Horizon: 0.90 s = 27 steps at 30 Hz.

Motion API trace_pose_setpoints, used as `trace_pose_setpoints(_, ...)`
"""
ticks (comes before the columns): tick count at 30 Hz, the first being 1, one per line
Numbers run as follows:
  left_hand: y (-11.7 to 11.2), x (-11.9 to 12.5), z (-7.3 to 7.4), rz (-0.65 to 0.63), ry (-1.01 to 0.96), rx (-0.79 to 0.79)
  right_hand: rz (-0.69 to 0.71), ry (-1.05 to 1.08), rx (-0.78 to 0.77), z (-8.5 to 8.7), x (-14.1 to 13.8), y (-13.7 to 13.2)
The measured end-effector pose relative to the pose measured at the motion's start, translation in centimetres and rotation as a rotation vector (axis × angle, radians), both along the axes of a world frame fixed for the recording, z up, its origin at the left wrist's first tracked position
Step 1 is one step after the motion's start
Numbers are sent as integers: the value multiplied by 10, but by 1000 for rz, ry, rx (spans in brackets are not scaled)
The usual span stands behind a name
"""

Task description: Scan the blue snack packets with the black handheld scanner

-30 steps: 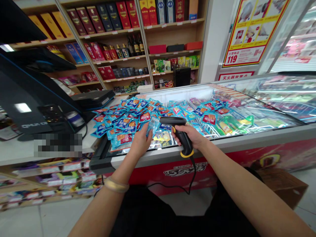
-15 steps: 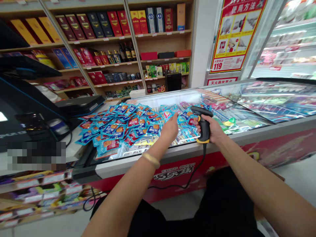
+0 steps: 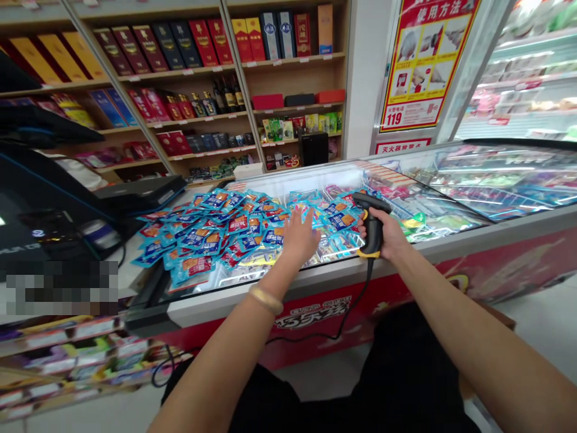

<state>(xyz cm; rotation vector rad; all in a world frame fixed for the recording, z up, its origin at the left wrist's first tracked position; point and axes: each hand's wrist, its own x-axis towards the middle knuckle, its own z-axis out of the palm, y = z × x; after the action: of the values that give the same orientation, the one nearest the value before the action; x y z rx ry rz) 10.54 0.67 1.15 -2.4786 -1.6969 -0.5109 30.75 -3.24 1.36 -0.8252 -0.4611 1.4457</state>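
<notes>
In my right hand (image 3: 391,234) is a black and yellow barcode scanner (image 3: 372,231), gripped by its handle with the head pointing left. Its black cord hangs down in front of the freezer. My left hand (image 3: 301,236) is over the glass lid, fingers spread and holding nothing. To its left lies a large heap of blue and red snack packets (image 3: 220,225) on the lid. A smaller group of similar packets (image 3: 339,218) lies between my left hand and the scanner.
A chest freezer (image 3: 288,287) with a glass top runs across in front of me, frozen goods inside. A checkout screen (image 3: 40,204) stands at the left. Behind are shelves of boxed bottles (image 3: 205,42); a red fire-instruction poster (image 3: 421,66) hangs on the right.
My left hand has moved slightly left and its fingers have spread from a closer pose. My right hand keeps hold of the scanner. The view has shifted a little.
</notes>
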Motion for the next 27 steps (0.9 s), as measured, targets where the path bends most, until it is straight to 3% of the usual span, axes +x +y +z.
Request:
trace_pose_setpoints(4, -3, -56, -2, 196, 16, 43, 66, 26, 16, 0, -25, 3)
trace_pose_setpoints(7, -5, -77, -9, 232, 28, -4, 123, 25, -25, 3, -61, 5)
trace_pose_setpoints(10, -9, -81, -15, 202, 38, 9, 191, 16, -49, 5, -92, 7)
trace_pose_setpoints(13, -13, -78, -15, 158, 60, 77, 256, -9, -61, 3, -105, 8)
trace_pose_setpoints(23, -16, -79, -12, 121, 116, 161, 281, -47, -64, -2, -98, 8)
trace_pose_setpoints(27, -18, -79, -10, 95, 134, 114, 295, -48, -62, -2, -98, 8)
